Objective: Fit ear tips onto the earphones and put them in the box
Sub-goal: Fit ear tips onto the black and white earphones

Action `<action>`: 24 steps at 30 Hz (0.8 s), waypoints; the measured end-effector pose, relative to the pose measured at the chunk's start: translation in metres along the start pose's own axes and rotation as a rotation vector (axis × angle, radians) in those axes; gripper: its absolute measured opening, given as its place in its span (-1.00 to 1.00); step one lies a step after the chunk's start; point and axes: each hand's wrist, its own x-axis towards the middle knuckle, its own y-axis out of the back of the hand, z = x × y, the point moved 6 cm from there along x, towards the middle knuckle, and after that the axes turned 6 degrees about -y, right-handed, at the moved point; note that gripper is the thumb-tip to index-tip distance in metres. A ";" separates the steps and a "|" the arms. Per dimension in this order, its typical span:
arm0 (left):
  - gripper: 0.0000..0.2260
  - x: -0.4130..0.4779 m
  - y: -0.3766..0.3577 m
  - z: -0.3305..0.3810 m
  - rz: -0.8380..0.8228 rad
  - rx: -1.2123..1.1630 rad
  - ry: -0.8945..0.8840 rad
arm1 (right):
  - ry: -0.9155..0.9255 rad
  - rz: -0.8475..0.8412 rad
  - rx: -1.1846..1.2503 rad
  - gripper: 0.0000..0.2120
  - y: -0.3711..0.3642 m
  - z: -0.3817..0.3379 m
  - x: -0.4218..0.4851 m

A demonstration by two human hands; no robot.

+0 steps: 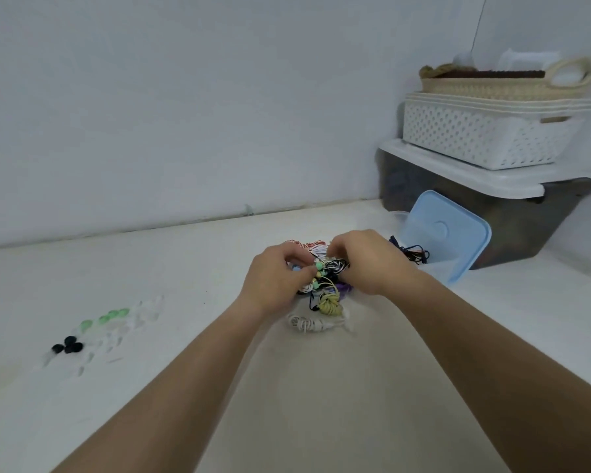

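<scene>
A tangled pile of coloured earphones (325, 295) lies on the white table in the middle. My left hand (277, 278) curls its fingers into the pile's left side, near mint-green earbuds (318, 266). My right hand (372, 261) pinches a black-and-white striped cord bundle (336, 266) on the pile's right. A yellow coiled earphone (330, 306) and a white one (309, 323) lie at the pile's near edge. Ear tips sit at the left: green ones (108, 317), black ones (68, 345) and several clear ones (123, 331). The clear box (434, 268), with dark cords inside, stands at the right.
A light blue lid (447, 237) leans against a dark storage bin (512, 227) with a white lid. White perforated baskets (481, 138) and a woven basket (502, 83) are stacked on top. The wall runs close behind the table.
</scene>
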 end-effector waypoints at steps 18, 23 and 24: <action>-0.81 -0.005 0.001 -0.016 0.055 -0.148 0.106 | -0.169 0.202 1.112 -0.96 0.041 -0.002 0.004; -0.82 -0.008 0.005 -0.011 0.063 -0.133 0.123 | -0.170 0.144 1.331 -0.91 0.054 -0.017 0.009; -0.83 -0.008 0.005 -0.011 0.059 -0.136 0.126 | -0.164 0.135 1.322 -0.91 0.056 -0.019 0.011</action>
